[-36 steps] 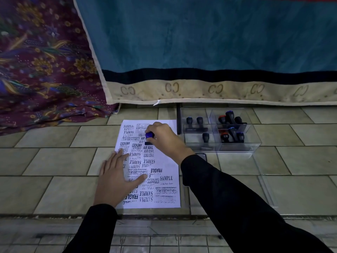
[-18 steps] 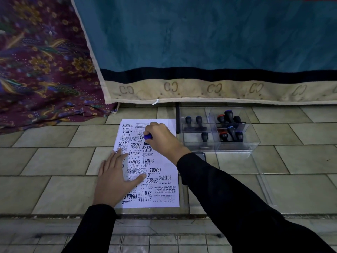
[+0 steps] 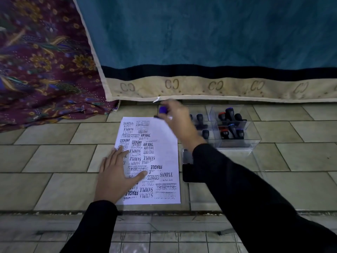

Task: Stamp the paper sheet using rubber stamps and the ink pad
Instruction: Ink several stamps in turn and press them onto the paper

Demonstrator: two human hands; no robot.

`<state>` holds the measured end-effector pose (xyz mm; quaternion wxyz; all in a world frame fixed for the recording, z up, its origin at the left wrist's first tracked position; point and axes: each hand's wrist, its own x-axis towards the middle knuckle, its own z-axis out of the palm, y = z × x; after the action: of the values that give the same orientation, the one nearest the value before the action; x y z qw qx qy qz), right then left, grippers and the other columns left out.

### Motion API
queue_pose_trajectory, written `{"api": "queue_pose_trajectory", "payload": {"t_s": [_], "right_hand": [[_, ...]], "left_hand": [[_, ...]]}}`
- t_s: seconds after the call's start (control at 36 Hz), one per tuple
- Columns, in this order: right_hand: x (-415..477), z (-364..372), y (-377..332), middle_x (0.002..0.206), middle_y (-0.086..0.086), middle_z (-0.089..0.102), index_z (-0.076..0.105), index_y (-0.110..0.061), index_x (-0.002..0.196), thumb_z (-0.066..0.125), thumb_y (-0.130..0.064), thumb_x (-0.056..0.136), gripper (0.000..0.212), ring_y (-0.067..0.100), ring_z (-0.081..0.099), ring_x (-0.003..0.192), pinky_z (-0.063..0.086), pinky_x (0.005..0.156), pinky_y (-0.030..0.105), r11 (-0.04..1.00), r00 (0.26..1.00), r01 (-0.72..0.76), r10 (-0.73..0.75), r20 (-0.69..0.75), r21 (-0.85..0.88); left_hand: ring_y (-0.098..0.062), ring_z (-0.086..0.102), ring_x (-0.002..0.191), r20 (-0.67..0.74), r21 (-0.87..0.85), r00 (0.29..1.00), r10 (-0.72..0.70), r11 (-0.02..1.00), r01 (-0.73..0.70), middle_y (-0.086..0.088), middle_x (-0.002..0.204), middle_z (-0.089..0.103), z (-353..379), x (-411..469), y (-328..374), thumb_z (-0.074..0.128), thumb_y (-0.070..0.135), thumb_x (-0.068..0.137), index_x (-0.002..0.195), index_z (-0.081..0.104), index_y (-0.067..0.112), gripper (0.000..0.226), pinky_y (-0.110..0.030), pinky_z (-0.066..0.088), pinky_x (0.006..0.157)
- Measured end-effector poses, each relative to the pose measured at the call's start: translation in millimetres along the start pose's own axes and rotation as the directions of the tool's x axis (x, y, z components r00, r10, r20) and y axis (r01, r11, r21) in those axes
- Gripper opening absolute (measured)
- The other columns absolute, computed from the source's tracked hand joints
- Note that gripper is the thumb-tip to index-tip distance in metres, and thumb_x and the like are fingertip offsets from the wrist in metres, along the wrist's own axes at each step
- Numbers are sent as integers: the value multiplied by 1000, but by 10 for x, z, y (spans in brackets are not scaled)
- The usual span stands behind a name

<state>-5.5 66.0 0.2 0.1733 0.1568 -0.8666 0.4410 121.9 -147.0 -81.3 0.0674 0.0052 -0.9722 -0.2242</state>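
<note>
Left hand [image 3: 114, 179] flat on paper sheet [image 3: 167, 152] (SAMPLE, AIR MAIL, FRAGILE), right hand [image 3: 179, 123] around blue-topped stamp [image 3: 162, 110].

Paper sheet [image 3: 167, 152] flat on the floor [image 3: 54, 156], under the left hand [image 3: 116, 174]. Right hand [image 3: 179, 123], holding a stamp [image 3: 162, 110], over the sheet's far edge. Box [image 3: 253, 141] of spare stamps [image 3: 230, 114] just right of the right hand; blanket [image 3: 200, 42] behind it.

Beige tiled floor [image 3: 54, 156]; teal rug [image 3: 200, 33] beside purple floral cloth [image 3: 42, 61].
</note>
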Motion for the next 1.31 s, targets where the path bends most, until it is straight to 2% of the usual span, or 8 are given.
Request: {"api": "queue_pose_trajectory", "payload": {"t_s": [0.17, 0.31, 0.47, 0.64, 0.89, 1.03, 1.11, 1.31], "right_hand": [[365, -517, 393, 98, 11, 63, 60, -7, 100, 66, -7, 84, 17, 22, 63, 84, 56, 78, 38, 977, 971, -187, 167, -172, -104], [363, -665, 695, 95, 13, 62, 65, -5, 93, 64, -10, 85, 10, 25, 60, 86, 47, 73, 29, 888, 954, -300, 271, -132, -347], [273, -586, 781, 95, 12, 60, 55, -9, 92, 62, -7, 86, 10, 21, 54, 77, 44, 64, 27, 850, 912, -396, 410, -37, -347], [288, -587, 751, 94, 11, 59, 57, -9, 89, 64, -10, 86, 8, 20, 51, 76, 43, 64, 28, 832, 902, -400, 431, -6, -386], [251, -734, 698, 113, 13, 61, 63, -7, 111, 54, -6, 92, 22, 24, 59, 95, 50, 78, 28, 844, 899, -411, 438, -1, -344], [77, -922, 631, 93, 14, 68, 68, -3, 88, 55, 1, 86, 14, 23, 61, 78, 51, 66, 28, 836, 917, -383, 394, -55, -393], [-56, -943, 607, 86, 20, 68, 66, 0, 75, 53, 1, 82, 15, 34, 63, 85, 55, 76, 39, 778, 914, -292, 399, 78, -556], [-174, -771, 594, 107, 20, 58, 61, 0, 98, 56, -9, 88, 14, 34, 59, 93, 41, 67, 30, 700, 856, -172, 454, 246, -693]], "left_hand": [[-5, 11, 147, 4, 7, 1000, -3, 1000, 3, 12, 159, 20, 5, 8, -1, 41, 90, 61, 143, 37, 27, 103, -39, 8, 122], [-4, 8, 147, 7, 16, 1000, -3, 1000, 2, 12, 160, 19, 0, 3, -3, 40, 90, 61, 144, 36, 27, 104, -36, 5, 122], [-6, 12, 147, -1, 9, 1000, 1, 1000, -1, 11, 159, 21, -8, -2, 12, 40, 90, 60, 142, 38, 26, 103, -38, 8, 122], [-6, 12, 147, -6, 19, 1000, 1, 1000, -1, 11, 159, 22, -7, 4, 14, 41, 89, 61, 142, 38, 27, 103, -37, 8, 121], [-5, 12, 147, -8, 23, 1000, 1, 1000, -1, 11, 159, 22, 13, 10, -8, 41, 90, 61, 142, 38, 28, 103, -36, 7, 121], [-4, 11, 147, -12, 14, 1000, 3, 1000, -3, 12, 158, 22, 15, 2, -10, 41, 90, 61, 142, 38, 28, 102, -33, 5, 121], [-4, 10, 147, -12, 14, 1000, 2, 1000, -2, 12, 159, 22, 16, 3, -10, 41, 91, 60, 142, 39, 28, 103, -33, 5, 121], [-7, 13, 147, -13, 8, 1000, 4, 1000, -4, 10, 158, 24, 4, 7, -5, 41, 90, 60, 141, 40, 27, 103, -36, 8, 121]]}}
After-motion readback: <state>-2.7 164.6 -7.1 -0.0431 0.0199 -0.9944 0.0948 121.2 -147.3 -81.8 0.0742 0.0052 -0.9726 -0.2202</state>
